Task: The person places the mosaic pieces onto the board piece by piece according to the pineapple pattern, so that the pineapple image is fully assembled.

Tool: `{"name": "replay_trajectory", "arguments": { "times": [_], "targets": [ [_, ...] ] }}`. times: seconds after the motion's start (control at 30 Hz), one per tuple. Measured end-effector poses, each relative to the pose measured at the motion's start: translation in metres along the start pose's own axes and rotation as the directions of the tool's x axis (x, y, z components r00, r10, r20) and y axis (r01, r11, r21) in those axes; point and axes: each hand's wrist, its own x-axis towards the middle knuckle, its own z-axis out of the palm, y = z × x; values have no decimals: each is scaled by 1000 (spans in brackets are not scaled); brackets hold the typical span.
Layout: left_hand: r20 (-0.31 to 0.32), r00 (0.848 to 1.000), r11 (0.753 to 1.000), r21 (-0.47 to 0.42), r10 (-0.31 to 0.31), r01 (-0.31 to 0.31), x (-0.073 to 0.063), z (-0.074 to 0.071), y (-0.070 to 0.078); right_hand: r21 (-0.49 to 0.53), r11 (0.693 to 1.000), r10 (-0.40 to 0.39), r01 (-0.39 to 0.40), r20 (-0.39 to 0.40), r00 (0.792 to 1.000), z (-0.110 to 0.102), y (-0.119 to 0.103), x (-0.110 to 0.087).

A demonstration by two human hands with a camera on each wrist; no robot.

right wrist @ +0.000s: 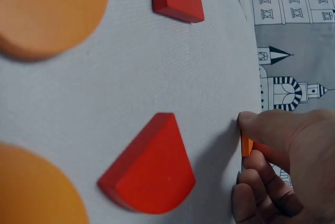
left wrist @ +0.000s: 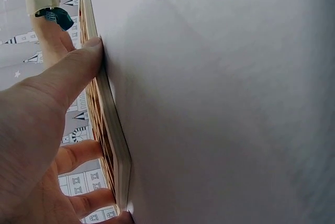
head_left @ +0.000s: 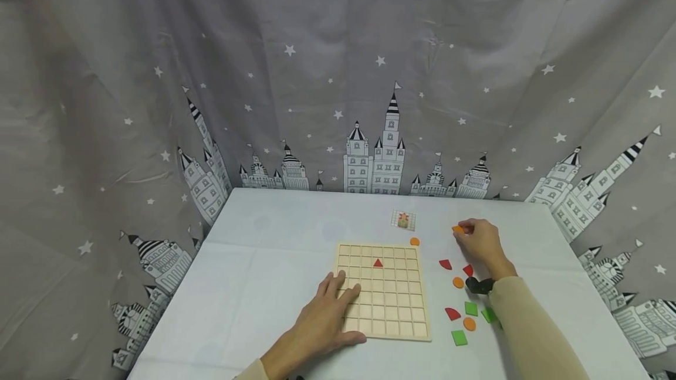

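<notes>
Left hand [head_left: 324, 320], lower centre of the head view: fingers spread, resting on the left edge of the grid board [head_left: 393, 298]. Right hand [head_left: 483, 244], right of centre: pinches an orange piece [head_left: 457, 229]. Board, below centre: holds one red triangle [head_left: 378, 263]. Loose pieces [head_left: 469, 323] lie to its right on the tabletop [head_left: 264, 274].

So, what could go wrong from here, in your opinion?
The right hand pinches a small orange piece, which could slip from the fingertips.
In the head view, the right sleeve partly hides a green piece; the arm might brush it aside.
The left hand touches the board; a push there might shift the red triangle.
</notes>
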Motion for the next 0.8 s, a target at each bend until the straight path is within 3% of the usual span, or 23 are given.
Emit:
{"name": "replay_trajectory", "arguments": {
  "times": [0.4, 0.8],
  "targets": [
    [-12, 1000, 1000, 3, 8, -8, -1, 0, 0, 8, 1000, -25, 25, -30, 999, 0, -9, -8],
    [-16, 1000, 1000, -11, 3, -3, 1, 4, -3, 22, 991, -130, 130, -17, 991, 5, -38, -29]
  ]
}}
